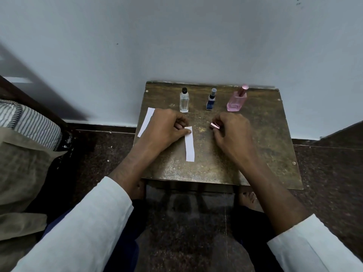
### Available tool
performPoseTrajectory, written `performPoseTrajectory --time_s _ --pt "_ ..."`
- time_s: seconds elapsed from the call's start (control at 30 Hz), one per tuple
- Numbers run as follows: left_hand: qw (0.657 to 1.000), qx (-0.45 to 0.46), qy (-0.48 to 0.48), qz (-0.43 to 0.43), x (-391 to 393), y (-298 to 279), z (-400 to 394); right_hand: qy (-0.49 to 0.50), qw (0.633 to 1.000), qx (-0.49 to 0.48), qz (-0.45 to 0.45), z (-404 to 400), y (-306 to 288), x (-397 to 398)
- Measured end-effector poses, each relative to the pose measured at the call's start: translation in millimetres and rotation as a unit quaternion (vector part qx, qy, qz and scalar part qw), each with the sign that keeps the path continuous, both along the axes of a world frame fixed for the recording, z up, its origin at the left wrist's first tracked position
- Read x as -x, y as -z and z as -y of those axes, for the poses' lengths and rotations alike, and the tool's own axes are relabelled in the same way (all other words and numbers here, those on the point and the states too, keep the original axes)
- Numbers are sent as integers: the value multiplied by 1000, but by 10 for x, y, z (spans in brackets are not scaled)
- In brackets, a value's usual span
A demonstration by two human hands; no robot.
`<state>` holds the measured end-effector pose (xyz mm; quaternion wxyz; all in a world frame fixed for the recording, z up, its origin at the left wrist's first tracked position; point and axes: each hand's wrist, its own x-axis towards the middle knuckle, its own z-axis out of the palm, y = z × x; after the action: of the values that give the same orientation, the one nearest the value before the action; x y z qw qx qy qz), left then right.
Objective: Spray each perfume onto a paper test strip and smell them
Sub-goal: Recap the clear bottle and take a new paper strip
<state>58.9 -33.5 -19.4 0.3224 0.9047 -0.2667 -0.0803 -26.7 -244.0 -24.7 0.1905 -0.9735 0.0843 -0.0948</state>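
One strip [189, 144] lengthwise toward bottles [184, 101]

Head view, steeply down, close over small table [255, 154]; edges warped.

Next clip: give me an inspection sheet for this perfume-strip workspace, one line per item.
Surface: small worn brown table against a pale wall.
Job's things: clear bottle, blue bottle and pink bottle upright in a back row; the pink one still shows a pink top. One paper strip at centre, another paper strip at the left edge.
Clutter: nothing seen.
Hands: left hand pinches the centre strip's far end; right hand has a metallic pink cap in its grip.
Cables: nothing seen.
Surroundings: dark speckled floor, striped fabric at left, bare feet under the table.
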Motion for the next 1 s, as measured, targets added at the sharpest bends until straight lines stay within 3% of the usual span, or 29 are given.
performPoseTrajectory --time_s 0.17,0.3,0.43,0.73,1.0 --pt "998 24 -48 12 -76 -37 -168 -17 1000 -14 11 -76 -34 -28" --pt "986 87 -143 22 -115 13 -191 -42 979 -160 120 -209 -176 -59" --pt "983 96 -148 51 -147 34 -82 -21 936 -256 242 -355 -326 -215" --pt "986 95 -117 65 -230 18 5 -24 927 -237 289 -465 -362 -554" --pt "988 84 -119 58 -325 5 64 -61 941 -219 251 -495 -293 -729"
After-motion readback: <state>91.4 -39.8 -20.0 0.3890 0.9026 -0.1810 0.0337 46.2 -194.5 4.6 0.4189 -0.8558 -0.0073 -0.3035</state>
